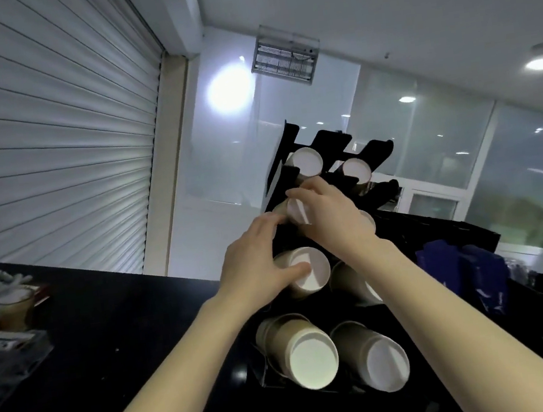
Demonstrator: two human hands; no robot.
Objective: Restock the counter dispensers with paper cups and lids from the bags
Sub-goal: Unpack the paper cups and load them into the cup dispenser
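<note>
At far left, a clear container and a blurred plastic cup sat on the dark tabletop. Your left hand lay with relaxed fingers against the black cup dispenser, its thumb touching the white base of a paper cup stack in the left column. Your right hand curled round a paper cup at the slot above. Further cup stacks filled the slots: two at the top, two nearest you. Right of the dispenser, blue bags stood on the tabletop.
</note>
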